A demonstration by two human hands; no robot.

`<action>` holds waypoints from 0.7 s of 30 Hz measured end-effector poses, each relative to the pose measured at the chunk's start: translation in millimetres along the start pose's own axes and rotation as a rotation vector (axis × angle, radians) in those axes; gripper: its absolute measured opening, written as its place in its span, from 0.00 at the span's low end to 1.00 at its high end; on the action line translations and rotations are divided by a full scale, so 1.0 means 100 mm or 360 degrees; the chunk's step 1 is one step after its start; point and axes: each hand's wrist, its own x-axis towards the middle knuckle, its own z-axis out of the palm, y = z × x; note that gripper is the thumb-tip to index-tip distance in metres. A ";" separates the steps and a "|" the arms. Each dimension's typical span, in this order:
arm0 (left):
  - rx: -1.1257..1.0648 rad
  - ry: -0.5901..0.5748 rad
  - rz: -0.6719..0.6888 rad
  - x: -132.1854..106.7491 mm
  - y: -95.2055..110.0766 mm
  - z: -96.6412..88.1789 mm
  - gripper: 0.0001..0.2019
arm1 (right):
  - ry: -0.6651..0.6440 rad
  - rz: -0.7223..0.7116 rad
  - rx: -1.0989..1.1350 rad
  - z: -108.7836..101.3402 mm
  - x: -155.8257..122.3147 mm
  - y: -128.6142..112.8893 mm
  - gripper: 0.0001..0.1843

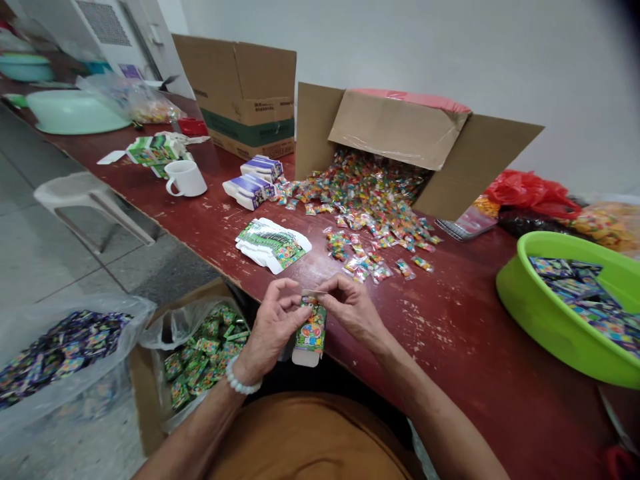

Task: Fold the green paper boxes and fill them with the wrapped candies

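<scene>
A small green printed carton [311, 331] is held upright over the near edge of the dark red table [465, 347]. My left hand [273, 327] grips its left side, and my right hand [353, 308] pinches its top flap. Both hands are closed on it. Just beyond lies a stack of flat green carton blanks [273, 244]. Many small colourful sweet packets [370, 200] spill across the table from a tipped cardboard box [400, 130].
A lime-green basin [550, 320] of dark packets sits at the right. A floor box [200, 353] holds filled green cartons; a clear bag [55, 353] holds dark ones. A white mug [185, 179], purple cartons [253, 187], another cardboard box [245, 93] and a white stool [85, 197] lie further back.
</scene>
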 end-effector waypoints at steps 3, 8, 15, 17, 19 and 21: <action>-0.0120 -0.0104 -0.0300 -0.01 0.01 0.00 0.26 | 0.0090 -0.0093 -0.0057 0.03 -0.03 -0.01 0.07; -0.0163 -0.0166 -0.0629 -0.04 -0.04 0.00 0.27 | -0.0121 -0.0244 -0.0461 0.00 -0.04 -0.06 0.11; 0.0023 -0.0070 -0.0485 0.01 -0.03 0.07 0.33 | -0.0168 0.0144 -0.0180 -0.03 0.09 -0.01 0.08; 0.0088 -0.0088 -0.0431 0.02 -0.04 0.06 0.33 | -0.0132 0.0158 -0.0134 -0.01 0.12 -0.03 0.07; 0.0127 -0.0114 -0.0393 0.03 -0.05 0.03 0.33 | -0.0086 0.0163 -0.0068 0.02 0.13 -0.05 0.07; 0.0170 -0.0135 -0.0363 0.03 -0.07 0.00 0.32 | -0.0059 0.0184 0.0003 0.04 0.13 -0.07 0.07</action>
